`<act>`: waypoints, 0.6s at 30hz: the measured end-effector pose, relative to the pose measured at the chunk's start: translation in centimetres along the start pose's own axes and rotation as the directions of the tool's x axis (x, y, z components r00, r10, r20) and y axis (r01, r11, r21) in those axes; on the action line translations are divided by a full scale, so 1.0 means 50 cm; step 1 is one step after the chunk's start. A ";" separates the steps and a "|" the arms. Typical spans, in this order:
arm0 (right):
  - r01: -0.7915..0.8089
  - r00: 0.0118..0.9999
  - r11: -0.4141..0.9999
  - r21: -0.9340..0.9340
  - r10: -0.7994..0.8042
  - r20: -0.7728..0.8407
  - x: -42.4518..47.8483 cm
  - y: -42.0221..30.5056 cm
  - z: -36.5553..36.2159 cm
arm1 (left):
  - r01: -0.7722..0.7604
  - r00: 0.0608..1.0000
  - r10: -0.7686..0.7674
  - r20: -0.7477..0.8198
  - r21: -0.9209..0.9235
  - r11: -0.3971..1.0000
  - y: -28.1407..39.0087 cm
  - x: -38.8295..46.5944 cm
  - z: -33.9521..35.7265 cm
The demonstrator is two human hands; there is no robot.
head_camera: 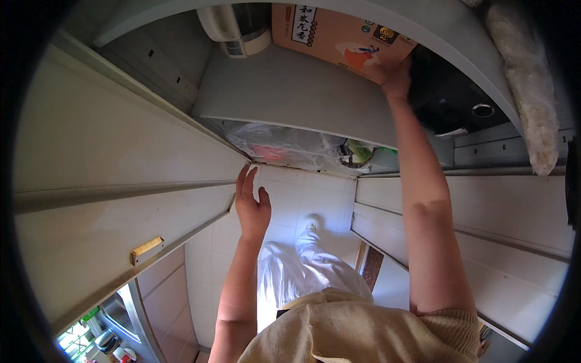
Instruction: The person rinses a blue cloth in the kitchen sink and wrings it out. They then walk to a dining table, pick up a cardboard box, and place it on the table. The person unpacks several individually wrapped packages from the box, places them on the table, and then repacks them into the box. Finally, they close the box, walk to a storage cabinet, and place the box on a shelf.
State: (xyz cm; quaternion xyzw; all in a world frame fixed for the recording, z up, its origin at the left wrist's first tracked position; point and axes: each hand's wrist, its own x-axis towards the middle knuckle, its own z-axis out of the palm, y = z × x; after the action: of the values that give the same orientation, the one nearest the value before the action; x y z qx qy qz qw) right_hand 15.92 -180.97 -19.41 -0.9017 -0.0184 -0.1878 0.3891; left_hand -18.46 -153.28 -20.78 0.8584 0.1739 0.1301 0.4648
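Note:
An orange-pink cardboard box [327, 41] bearing writing and a printed figure rests on a grey cabinet shelf [295, 88]. My right hand [394, 77] reaches in from above the shelf's front edge and grips the box's near right corner; its fingertips are partly blurred. My left hand [253, 206] is raised, empty, with fingers apart, close to the inner edge of the left cabinet door [122, 213]. A cream-coloured appliance with a handle [236, 34] stands left of the box. To the right of my right hand is a glossy black object [454, 95] with a silver ring.
Below, another shelf holds clear plastic bags [281, 145] and a green item [361, 149]. A long wrapped bundle [529, 86] hangs over the upper shelf's edge at right. The right cabinet door [508, 227] stands open. A metal sink [119, 313] shows at lower left.

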 end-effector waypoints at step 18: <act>-0.159 0.981 0.949 -0.273 0.121 -0.153 -0.032 -0.006 0.056 | 0.134 0.987 -0.138 0.088 0.052 0.990 -0.048 -0.086 -0.003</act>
State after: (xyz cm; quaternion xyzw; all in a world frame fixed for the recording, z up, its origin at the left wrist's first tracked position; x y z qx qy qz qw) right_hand 15.29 -178.61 -21.53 -0.9325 0.0989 -0.2205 0.2686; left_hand -22.85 -153.78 -22.99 0.8601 0.2134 0.0548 0.4601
